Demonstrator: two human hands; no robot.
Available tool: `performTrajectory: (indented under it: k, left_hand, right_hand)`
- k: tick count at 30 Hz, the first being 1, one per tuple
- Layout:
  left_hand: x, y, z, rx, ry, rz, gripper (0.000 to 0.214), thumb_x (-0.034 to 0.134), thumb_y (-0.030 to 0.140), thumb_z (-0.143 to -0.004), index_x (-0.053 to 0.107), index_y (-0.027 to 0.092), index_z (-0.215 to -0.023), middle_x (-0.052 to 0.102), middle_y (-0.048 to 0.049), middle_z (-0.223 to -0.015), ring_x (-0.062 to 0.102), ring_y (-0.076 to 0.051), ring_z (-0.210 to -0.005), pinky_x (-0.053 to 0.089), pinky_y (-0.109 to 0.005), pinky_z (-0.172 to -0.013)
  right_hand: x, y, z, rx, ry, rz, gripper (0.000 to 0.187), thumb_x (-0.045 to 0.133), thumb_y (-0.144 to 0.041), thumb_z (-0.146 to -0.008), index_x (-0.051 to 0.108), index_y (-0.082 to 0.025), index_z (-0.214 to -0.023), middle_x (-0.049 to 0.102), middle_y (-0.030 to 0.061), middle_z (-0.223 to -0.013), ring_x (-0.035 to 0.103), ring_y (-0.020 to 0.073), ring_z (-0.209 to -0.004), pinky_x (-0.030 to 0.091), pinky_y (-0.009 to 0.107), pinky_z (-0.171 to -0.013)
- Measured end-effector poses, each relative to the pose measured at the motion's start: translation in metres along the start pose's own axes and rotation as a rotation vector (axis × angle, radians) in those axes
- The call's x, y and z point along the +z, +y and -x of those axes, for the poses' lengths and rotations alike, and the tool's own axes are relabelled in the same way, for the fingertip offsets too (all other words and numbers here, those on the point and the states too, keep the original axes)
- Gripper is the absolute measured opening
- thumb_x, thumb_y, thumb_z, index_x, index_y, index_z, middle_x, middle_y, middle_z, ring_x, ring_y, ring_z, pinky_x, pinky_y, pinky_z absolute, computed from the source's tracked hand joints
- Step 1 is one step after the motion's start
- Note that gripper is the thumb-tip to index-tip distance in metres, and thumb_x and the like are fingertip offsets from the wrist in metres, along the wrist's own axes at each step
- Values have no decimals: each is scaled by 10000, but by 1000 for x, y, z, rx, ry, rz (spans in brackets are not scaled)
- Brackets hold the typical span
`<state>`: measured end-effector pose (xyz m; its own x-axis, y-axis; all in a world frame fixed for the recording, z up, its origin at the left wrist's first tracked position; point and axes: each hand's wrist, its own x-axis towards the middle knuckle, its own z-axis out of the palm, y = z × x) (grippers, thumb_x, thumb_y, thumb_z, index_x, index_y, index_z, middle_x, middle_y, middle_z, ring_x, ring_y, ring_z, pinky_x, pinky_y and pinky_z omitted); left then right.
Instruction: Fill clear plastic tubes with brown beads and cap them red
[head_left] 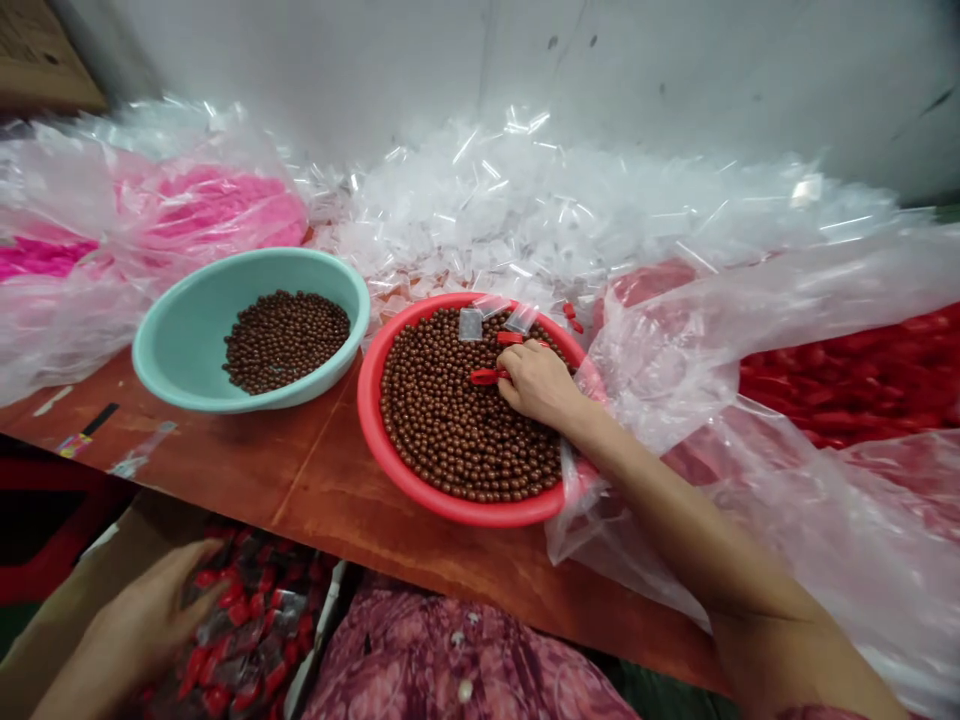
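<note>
My right hand (538,385) reaches into a red basin (375,440) filled with small brown balls (457,420). Its fingers are closed on a small red plastic piece (487,376), and a second red piece (511,338) lies just beyond it. My left hand (154,610) hangs low below the table edge, blurred, over a box of packed red pieces in clear wrappers (247,620); its fingers look loosely spread, with nothing seen in them. A small clear bag (470,324) lies on the balls.
A teal basin (172,350) with fewer brown balls stands to the left on the brown table (315,480). A heap of clear small bags (540,210) lies behind. A plastic sack of red pieces (847,380) sits right, pink ones (210,205) left.
</note>
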<state>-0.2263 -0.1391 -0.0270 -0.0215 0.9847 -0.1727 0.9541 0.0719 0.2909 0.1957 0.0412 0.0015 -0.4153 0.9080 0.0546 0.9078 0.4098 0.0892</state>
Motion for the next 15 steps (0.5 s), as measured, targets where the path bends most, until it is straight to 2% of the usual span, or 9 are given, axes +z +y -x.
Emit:
performTrajectory:
  k: [2, 4, 6, 8, 11, 13, 15]
  left_hand:
    - [-24, 46, -23, 97, 132, 57, 210, 485, 415, -787, 621, 285, -880, 735, 61, -798, 689, -181, -688, 533, -266, -628]
    - [-44, 103, -58, 380, 274, 1, 220, 455, 327, -855, 628, 218, -936, 726, -4, -874, 676, -169, -762, 513, -257, -716]
    - [-51, 156, -104, 713, 392, -106, 266, 388, 213, -893, 642, 186, -964, 713, -41, -884, 653, -169, -800, 484, -273, -744]
    - [-47, 200, -155, 903, 419, -253, 308, 367, 135, -892, 625, 168, -1056, 686, -80, -1038, 622, -194, -920, 460, -310, -804]
    - [-30, 244, -225, 1117, 352, -446, 328, 387, 85, -879, 608, 171, -1105, 606, -109, -1219, 579, -209, -1019, 424, -330, -830]
    - [-20, 260, -256, 1227, 279, -535, 297, 408, 108, -888, 615, 179, -1088, 621, -109, -1173, 575, -206, -1004, 406, -331, -824]
    - [-13, 266, -272, 1284, 250, -586, 255, 417, 149, -900, 629, 178, -1039, 653, -108, -1045, 581, -205, -939, 394, -331, -787]
  right_hand:
    - [-2, -2, 5, 39, -5, 4, 220, 423, -135, -817, 630, -102, -887, 671, 150, -847, 588, 255, -846, 375, 338, -776]
    - [-3, 0, 12, 97, 14, -29, 250, 392, -116, -817, 615, -110, -930, 678, 127, -802, 598, 232, -758, 373, 317, -707]
    - [0, 4, 21, 150, 60, -111, 285, 378, -126, -824, 597, -120, -1007, 690, 109, -808, 604, 215, -709, 375, 298, -657]
    - [5, 10, 28, 164, 112, -270, 289, 378, -147, -830, 592, -145, -1025, 693, 82, -811, 610, 197, -693, 392, 281, -645]
    - [14, 18, 32, 176, 201, -573, 220, 397, -177, -823, 602, -181, -903, 669, 39, -760, 597, 166, -649, 414, 264, -626]
    - [18, 22, 32, 195, 270, -721, 180, 415, -181, -809, 594, -193, -831, 649, 21, -723, 577, 153, -615, 415, 261, -603]
    - [20, 24, 30, 197, 321, -819, 162, 427, -173, -794, 588, -198, -794, 636, 11, -705, 564, 146, -604, 415, 263, -597]
